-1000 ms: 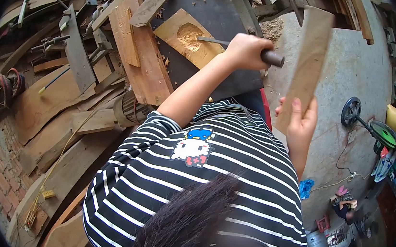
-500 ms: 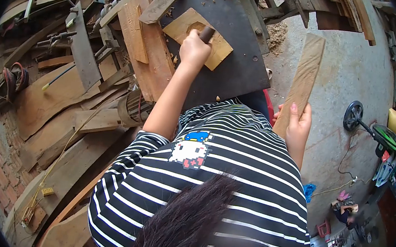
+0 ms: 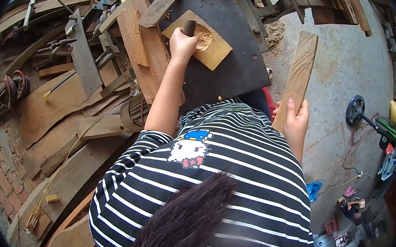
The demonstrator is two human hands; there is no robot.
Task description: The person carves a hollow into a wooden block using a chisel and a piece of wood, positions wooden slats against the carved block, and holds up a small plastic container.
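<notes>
My left hand (image 3: 183,45) is wrapped round the dark handle of a chisel (image 3: 189,27), which stands upright over the left part of a yellowish wooden block (image 3: 214,60). The blade is hidden by my hand. A rough hollow (image 3: 204,41) with pale chips is carved in the block, just right of my fist. The block lies on a dark worktable (image 3: 226,85). Off the table's right side, my right hand (image 3: 296,119) grips the lower end of a long flat wooden bar (image 3: 302,62), held up over the floor.
Reddish planks (image 3: 153,70) and a short grey board (image 3: 160,5) lie left of the block. Clamps and stacked timber fill the left side. On the concrete floor (image 3: 332,89) at right is a wheeled object (image 3: 355,110). Another person (image 3: 351,203) is at the lower right.
My left hand has swung left from the table's right edge to the block, bringing the chisel upright over it. The wooden bar in my right hand has moved slightly left and lower.
</notes>
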